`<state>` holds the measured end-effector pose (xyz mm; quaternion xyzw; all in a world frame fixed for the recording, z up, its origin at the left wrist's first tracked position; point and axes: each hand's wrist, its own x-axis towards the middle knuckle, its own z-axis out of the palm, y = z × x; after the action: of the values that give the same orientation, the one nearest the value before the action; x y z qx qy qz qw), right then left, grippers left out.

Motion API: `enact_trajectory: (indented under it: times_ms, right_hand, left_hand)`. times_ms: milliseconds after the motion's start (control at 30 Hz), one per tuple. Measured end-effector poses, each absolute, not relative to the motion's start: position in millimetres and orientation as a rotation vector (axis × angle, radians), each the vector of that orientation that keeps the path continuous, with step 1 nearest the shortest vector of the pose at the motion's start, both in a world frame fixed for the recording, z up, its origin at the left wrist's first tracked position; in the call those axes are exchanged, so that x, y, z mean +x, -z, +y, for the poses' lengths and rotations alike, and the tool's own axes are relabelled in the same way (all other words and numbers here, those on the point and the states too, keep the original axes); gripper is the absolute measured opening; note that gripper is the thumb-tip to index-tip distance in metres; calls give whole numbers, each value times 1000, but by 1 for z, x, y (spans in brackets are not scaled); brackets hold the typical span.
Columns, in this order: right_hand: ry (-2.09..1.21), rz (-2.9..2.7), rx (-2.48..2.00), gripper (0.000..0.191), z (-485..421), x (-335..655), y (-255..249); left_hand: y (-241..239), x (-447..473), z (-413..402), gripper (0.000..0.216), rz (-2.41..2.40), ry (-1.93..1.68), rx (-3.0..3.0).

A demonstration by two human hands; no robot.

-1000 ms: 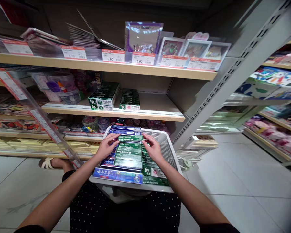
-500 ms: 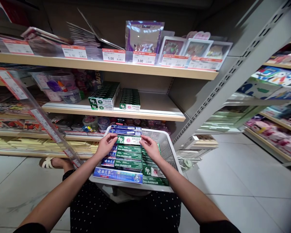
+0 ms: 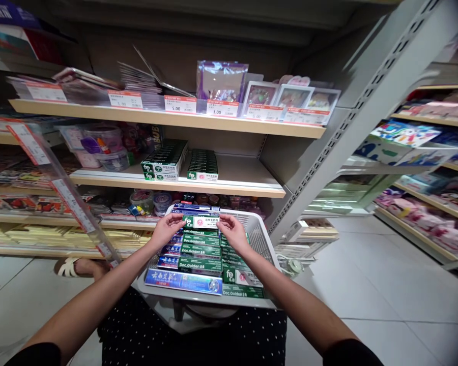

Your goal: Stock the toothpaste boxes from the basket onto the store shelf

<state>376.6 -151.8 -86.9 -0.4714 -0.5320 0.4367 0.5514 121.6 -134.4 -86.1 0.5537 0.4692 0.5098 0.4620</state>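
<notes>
A green and white toothpaste box [image 3: 200, 222] is held level by its two ends above the far part of a grey basket [image 3: 265, 239]. My left hand [image 3: 168, 231] grips its left end and my right hand [image 3: 232, 231] its right end, both with fingers closed. Beneath it in the basket lie several green boxes marked Doc.Golden [image 3: 200, 265] and, along the left and near side, blue boxes [image 3: 183, 282]. Some of the boxes under my hands are hidden.
Ahead, a shelf [image 3: 244, 173] carries two groups of green toothpaste boxes [image 3: 164, 157] [image 3: 202, 165], with plastic tubs [image 3: 110, 147] to their left. Above runs a shelf with price tags [image 3: 180, 104]. A slotted metal upright [image 3: 328, 132] stands to the right.
The view has tilted up a little, so the shelves sit lower in the picture. Both hands keep hold of the same box over the basket, with barely any movement relative to it.
</notes>
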Motion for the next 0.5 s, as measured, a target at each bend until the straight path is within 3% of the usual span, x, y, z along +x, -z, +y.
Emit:
enact_trajectory:
  times_ms: [267,500]
  right_hand:
    - [-785,-1305,-1035,36,-80,369,21]
    - [-592,-1318,-1083,31,-34,355,24]
  left_hand:
    - [22,148,-70,36,1189,-1572,1529]
    - [19,163,-33,26,1413,-1671,1718]
